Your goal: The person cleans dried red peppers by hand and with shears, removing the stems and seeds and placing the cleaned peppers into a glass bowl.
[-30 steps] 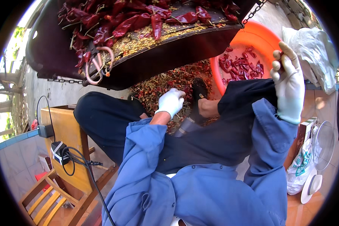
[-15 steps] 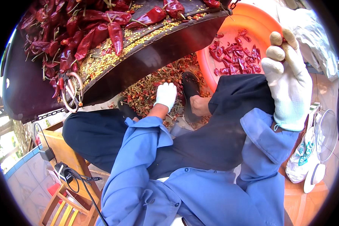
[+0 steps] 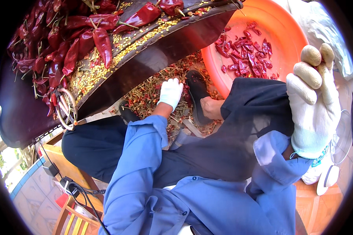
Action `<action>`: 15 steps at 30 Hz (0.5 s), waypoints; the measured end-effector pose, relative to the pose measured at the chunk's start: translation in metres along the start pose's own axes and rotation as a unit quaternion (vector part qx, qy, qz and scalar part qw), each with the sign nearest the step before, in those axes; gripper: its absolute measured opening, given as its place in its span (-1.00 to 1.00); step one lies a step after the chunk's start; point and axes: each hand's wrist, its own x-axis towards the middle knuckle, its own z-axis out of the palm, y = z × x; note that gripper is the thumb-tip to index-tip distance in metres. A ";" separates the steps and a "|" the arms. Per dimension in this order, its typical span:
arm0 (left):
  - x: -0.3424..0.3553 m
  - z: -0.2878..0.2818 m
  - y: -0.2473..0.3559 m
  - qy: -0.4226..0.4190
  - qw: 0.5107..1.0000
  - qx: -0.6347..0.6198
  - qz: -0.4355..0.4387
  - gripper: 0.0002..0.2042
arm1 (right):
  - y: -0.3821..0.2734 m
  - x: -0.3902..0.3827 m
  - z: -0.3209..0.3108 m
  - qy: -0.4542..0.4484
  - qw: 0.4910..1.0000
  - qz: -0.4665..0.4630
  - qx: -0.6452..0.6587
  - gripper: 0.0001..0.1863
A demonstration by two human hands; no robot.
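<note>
My left hand point(image 3: 171, 93), in a white glove, hangs over a litter of stems and red scraps point(image 3: 145, 94) between my feet. Its fingers are curled, and what they hold, if anything, is hidden. Raised at the right is my right hand point(image 3: 313, 105), gloved with stained fingertips. Its fingers are bent together, and I cannot make out anything in them. Nearest to it, an orange basin point(image 3: 298, 35) contains several cut pieces of dried red chili point(image 3: 245, 58). Whole dried chilies point(image 3: 102, 45) and yellow seeds point(image 3: 91, 78) lie on a dark board point(image 3: 161, 62) at upper left.
Scissors with pale ring handles point(image 3: 66, 109) sit at the board's left edge. A wooden stool point(image 3: 76, 219) and black cables point(image 3: 72, 188) are at lower left. White plastic sheeting point(image 3: 321, 31) lies beyond the basin; a white bag point(image 3: 312, 174) is at right.
My right hand has moved right and a little lower in the picture. The left hand has risen slightly, still curled. The board with the chilies appears further left as the view shifted.
</note>
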 end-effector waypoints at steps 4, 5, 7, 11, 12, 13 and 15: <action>0.005 -0.004 -0.010 0.024 1.000 -0.019 0.002 -0.91 | 0.005 0.004 0.012 0.001 1.000 -0.001 -0.009 -0.64; 0.004 -0.010 -0.013 0.038 0.999 -0.020 0.004 -0.93 | 0.005 0.004 0.014 0.003 1.000 -0.004 -0.013 -0.64; 0.001 -0.024 -0.013 0.056 0.994 -0.095 0.018 -0.92 | 0.004 0.002 0.013 0.008 1.000 -0.010 -0.018 -0.65; -0.009 -0.035 0.018 -0.038 0.983 -0.160 0.085 -0.90 | 0.005 0.005 0.012 -0.011 1.000 -0.004 -0.003 -0.66; -0.015 -0.026 0.029 -0.052 0.979 -0.169 0.104 -0.89 | 0.006 0.005 0.011 -0.021 1.000 0.000 -0.002 -0.66; -0.022 -0.012 0.038 -0.021 0.984 -0.142 0.108 -0.87 | 0.005 0.005 0.010 -0.023 1.000 0.001 -0.006 -0.66; -0.031 0.001 0.048 -0.021 0.989 -0.101 0.109 -0.78 | 0.001 0.002 0.002 -0.015 1.000 -0.001 -0.015 -0.67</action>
